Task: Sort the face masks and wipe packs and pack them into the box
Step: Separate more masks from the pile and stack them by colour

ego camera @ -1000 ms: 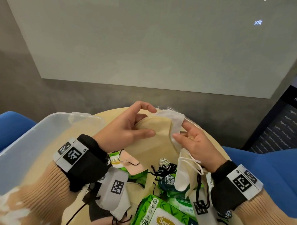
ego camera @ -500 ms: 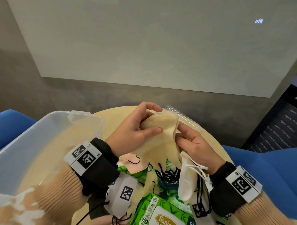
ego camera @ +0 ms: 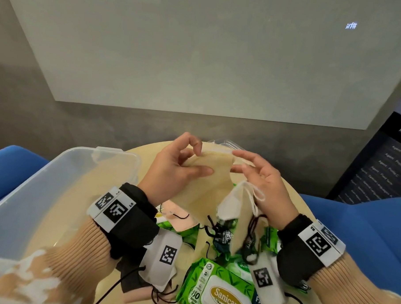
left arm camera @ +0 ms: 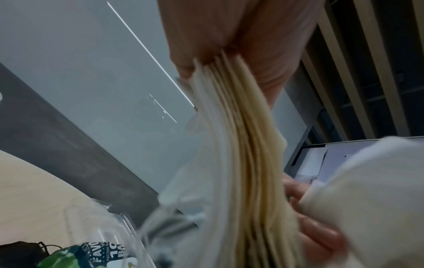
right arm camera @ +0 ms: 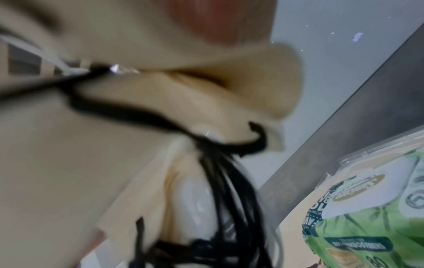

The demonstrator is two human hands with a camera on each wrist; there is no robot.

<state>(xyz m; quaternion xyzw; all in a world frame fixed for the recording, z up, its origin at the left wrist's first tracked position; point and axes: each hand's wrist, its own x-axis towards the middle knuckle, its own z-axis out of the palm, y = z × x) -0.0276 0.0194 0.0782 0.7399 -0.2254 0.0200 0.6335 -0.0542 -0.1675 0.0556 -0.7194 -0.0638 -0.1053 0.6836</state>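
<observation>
My left hand (ego camera: 202, 160) pinches a stack of beige face masks (ego camera: 207, 186) between thumb and fingers above the round table; the left wrist view shows the layered mask edges (left arm camera: 241, 145) under my fingers (left arm camera: 229, 27). My right hand (ego camera: 236, 161) has its thumb and forefinger spread beside the stack's right edge, while a white mask (ego camera: 230, 206) and a beige one with black ear loops (right arm camera: 229, 190) hang from its lower fingers. Green wipe packs (ego camera: 221, 290) lie below my hands. The clear plastic box (ego camera: 117, 150) stands at the left.
A pink mask (ego camera: 180, 220) and a black mask (ego camera: 129, 279) lie among the packs on the wooden table (ego camera: 148, 156). The clear lid (ego camera: 227, 143) lies behind my hands. Blue seats (ego camera: 364, 228) flank the table, and a grey wall is close behind.
My right thumb and forefinger have let go of the beige stack and spread apart. My left hand has turned the stack flatter and keeps hold of it.
</observation>
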